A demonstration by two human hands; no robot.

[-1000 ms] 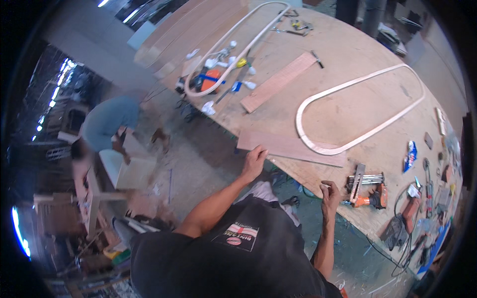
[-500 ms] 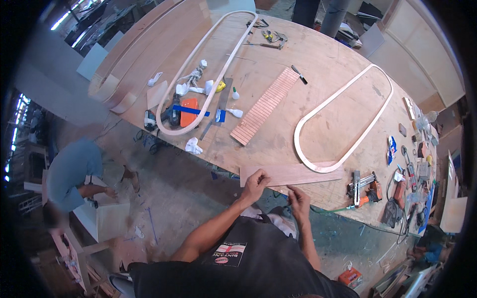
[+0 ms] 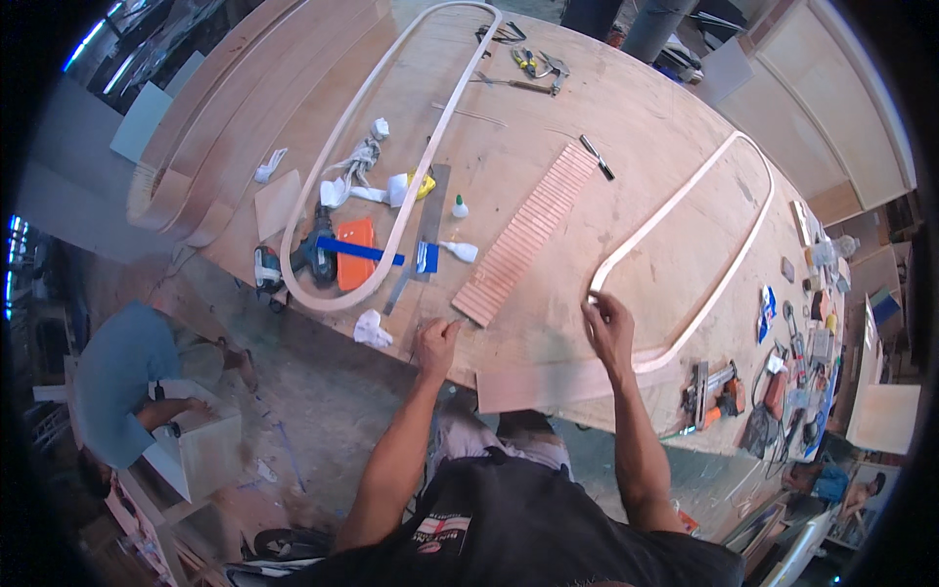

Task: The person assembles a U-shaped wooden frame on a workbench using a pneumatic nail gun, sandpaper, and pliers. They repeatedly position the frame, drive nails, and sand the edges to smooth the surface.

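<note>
My right hand [image 3: 610, 331] reaches over the worktable, fingers pinched at the left curve of a pale oblong wooden frame [image 3: 675, 203]. The wrist hides part of the frame's near end. My left hand [image 3: 436, 346] is closed at the table's near edge, just left of the near end of a slatted wooden panel [image 3: 526, 233]. Whether anything small is in its fingers cannot be made out. A thin wooden board [image 3: 528, 384] lies along the near edge, partly under the right forearm and the frame.
A second oblong frame [image 3: 437, 137] lies at left, around a drill [image 3: 315, 249], an orange box [image 3: 356, 256] and rags. Glue bottles [image 3: 460, 206], a black marker [image 3: 597, 158], pliers [image 3: 528, 64] and clamps [image 3: 711, 393] lie about. Another person [image 3: 127, 382] bends low at left.
My right hand has moved up from the board's edge onto the frame. My left hand has left the board and moved left, towards the slatted panel. The view has shifted slightly.
</note>
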